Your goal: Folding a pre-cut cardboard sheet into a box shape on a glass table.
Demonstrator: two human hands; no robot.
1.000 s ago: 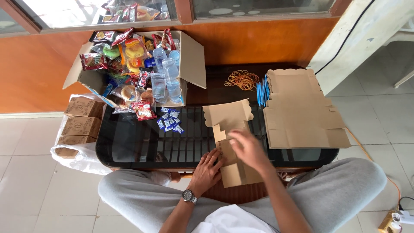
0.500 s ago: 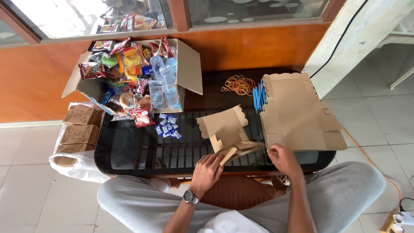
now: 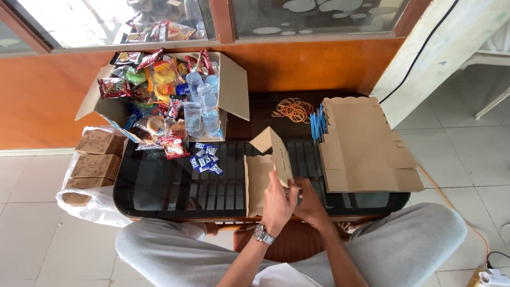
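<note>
Brown little cardboard boxes [image 3: 94,159], already folded and stacked, sit in a white plastic bag [image 3: 87,210] on the tiled floor at the far left, just beside the desk [image 3: 159,188]. Next comes an open carton [image 3: 226,90] on the desk's back left corner, crammed with bright snack packets [image 3: 154,79] and clear water cups [image 3: 204,101]; some packets spill over its front flap. Small blue and white sachets [image 3: 204,158] lie scattered on the dark glass just in front of the carton.

Near the middle, at the desk's front edge, is the half-folded cardboard box blank [image 3: 263,170]: one panel lies flat on the glass while another stands up and tilts to the right. The left hand [image 3: 277,204], a watch on its wrist, reaches up from the lap with its fingers closed on the lower edge of the raised panel. The right hand [image 3: 309,202] sits just beside it, touching it, curled in towards the same panel; its fingertips are hidden behind the left hand, so I cannot tell whether it grips the cardboard. Both forearms rise from between grey-trousered knees.

Further back lies a loose heap of tan rubber bands [image 3: 292,109], then a bunch of blue sticks [image 3: 317,123] resting against a stack of flat box blanks [image 3: 364,146] that covers the desk's right end. Nothing lies between the hands and the blank.
</note>
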